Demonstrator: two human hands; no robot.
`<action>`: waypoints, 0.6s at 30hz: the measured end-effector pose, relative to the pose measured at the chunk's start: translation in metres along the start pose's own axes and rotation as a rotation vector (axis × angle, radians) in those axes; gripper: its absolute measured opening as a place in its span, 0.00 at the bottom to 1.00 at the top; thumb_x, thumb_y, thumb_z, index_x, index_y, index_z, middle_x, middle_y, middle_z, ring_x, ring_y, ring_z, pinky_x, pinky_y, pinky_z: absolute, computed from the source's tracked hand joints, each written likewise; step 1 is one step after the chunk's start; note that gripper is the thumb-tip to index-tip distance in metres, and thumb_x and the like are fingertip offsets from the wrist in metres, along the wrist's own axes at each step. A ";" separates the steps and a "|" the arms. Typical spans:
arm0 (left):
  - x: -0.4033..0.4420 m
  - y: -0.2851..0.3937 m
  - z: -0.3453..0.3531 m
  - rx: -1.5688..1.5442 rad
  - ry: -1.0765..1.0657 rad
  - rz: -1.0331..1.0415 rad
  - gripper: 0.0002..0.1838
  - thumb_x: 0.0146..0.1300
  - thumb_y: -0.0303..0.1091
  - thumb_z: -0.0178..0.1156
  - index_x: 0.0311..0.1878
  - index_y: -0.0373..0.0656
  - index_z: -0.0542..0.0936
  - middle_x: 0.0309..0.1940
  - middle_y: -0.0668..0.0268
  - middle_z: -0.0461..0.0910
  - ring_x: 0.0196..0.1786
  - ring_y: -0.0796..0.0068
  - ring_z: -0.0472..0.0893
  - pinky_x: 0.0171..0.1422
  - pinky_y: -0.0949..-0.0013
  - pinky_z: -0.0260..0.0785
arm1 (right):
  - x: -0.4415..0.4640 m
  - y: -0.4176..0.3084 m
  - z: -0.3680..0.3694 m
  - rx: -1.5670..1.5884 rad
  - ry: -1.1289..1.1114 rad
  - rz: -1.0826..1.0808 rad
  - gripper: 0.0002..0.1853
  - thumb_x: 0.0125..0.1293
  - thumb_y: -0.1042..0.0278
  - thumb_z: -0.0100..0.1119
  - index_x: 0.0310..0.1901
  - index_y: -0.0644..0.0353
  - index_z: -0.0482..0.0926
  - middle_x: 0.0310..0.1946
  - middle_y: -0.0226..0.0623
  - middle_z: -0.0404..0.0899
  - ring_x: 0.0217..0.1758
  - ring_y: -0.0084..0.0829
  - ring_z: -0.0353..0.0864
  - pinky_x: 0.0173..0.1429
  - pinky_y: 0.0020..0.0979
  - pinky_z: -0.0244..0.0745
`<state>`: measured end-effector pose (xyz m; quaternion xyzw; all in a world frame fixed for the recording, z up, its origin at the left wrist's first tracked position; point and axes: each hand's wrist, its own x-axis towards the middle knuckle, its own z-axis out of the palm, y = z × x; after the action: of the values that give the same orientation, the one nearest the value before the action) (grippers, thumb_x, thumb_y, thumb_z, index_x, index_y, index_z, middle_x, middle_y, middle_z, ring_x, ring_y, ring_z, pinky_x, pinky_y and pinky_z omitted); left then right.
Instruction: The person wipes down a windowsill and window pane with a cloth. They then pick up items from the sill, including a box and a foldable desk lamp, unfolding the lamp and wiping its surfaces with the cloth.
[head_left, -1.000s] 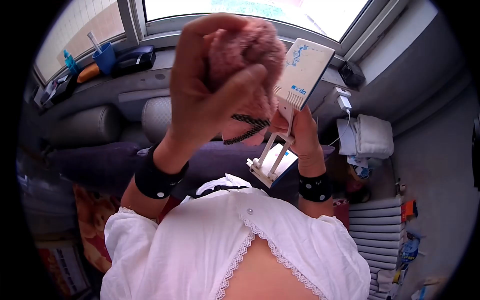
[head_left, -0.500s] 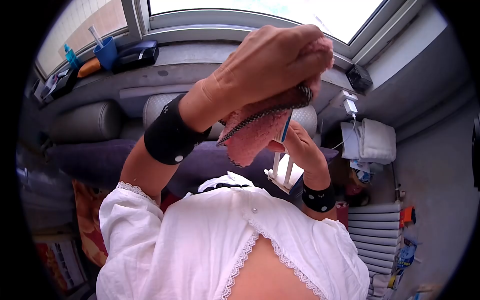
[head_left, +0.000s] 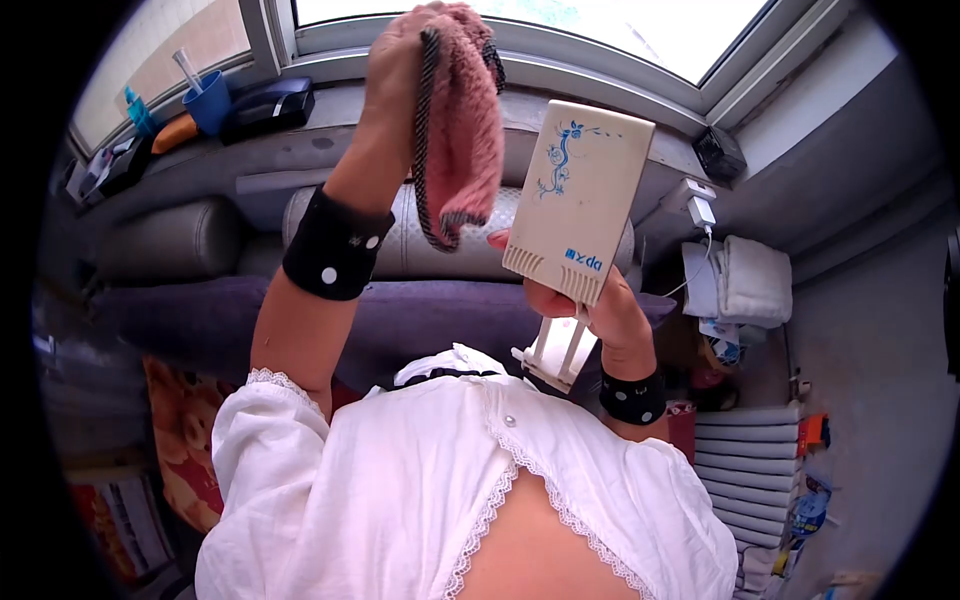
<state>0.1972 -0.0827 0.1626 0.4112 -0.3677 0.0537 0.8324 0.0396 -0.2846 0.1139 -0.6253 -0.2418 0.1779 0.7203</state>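
Window (head_left: 620, 40) spans the far side, with a grey sill (head_left: 345, 110) below it and purple upholstery (head_left: 200, 320) nearer. In front of these, the right hand (head_left: 622, 312), the nearer one, grips a cream folding device (head_left: 575, 215) beneath its upper panel (head_left: 600, 165), whose long axis runs up toward the window, leaning slightly right. Left of that panel and apart from it, a smaller pink cloth (head_left: 465, 130) hangs bunched in the left hand (head_left: 395, 80).

pink cloth (head_left: 467, 140): fluffy, dark-trimmed, hangs gathered, left | white device (head_left: 582, 200): blue-printed front, leans tilted, right of cloth
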 end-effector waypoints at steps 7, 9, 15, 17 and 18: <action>-0.059 0.026 0.098 0.767 -0.224 0.581 0.11 0.62 0.34 0.55 0.44 0.40 0.79 0.42 0.60 0.80 0.44 0.65 0.80 0.49 0.67 0.71 | 0.002 0.002 -0.001 -0.070 0.041 -0.021 0.26 0.70 0.42 0.37 0.34 0.60 0.71 0.19 0.24 0.62 0.21 0.15 0.55 0.25 0.20 0.51; -0.061 0.024 0.101 1.061 -0.284 0.783 0.11 0.61 0.32 0.55 0.45 0.40 0.79 0.45 0.59 0.79 0.46 0.63 0.79 0.51 0.66 0.71 | 0.001 -0.004 0.005 -0.123 0.135 -0.025 0.26 0.70 0.42 0.37 0.33 0.59 0.70 0.19 0.23 0.62 0.21 0.15 0.55 0.25 0.20 0.51; -0.053 0.018 0.080 0.948 -0.228 0.470 0.14 0.60 0.29 0.54 0.49 0.38 0.78 0.50 0.54 0.77 0.52 0.58 0.78 0.57 0.64 0.69 | 0.000 0.002 -0.001 -0.024 -0.006 -0.072 0.25 0.70 0.43 0.38 0.39 0.61 0.72 0.21 0.23 0.62 0.21 0.14 0.54 0.26 0.19 0.51; -0.059 0.022 0.088 1.039 -0.289 0.677 0.15 0.56 0.27 0.56 0.48 0.37 0.78 0.48 0.53 0.78 0.51 0.55 0.78 0.59 0.59 0.68 | -0.002 0.002 -0.001 -0.026 0.013 -0.108 0.25 0.70 0.43 0.39 0.41 0.61 0.72 0.22 0.23 0.62 0.21 0.14 0.54 0.26 0.18 0.51; -0.064 0.024 0.091 1.034 -0.320 0.666 0.15 0.55 0.26 0.56 0.48 0.37 0.78 0.48 0.53 0.78 0.52 0.55 0.78 0.59 0.58 0.67 | -0.002 0.001 -0.003 -0.040 0.033 -0.129 0.25 0.70 0.43 0.39 0.42 0.61 0.72 0.23 0.23 0.62 0.21 0.13 0.54 0.26 0.18 0.51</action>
<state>0.0903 -0.1191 0.1715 0.6264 -0.5225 0.4182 0.3997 0.0395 -0.2878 0.1120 -0.6254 -0.2733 0.1162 0.7216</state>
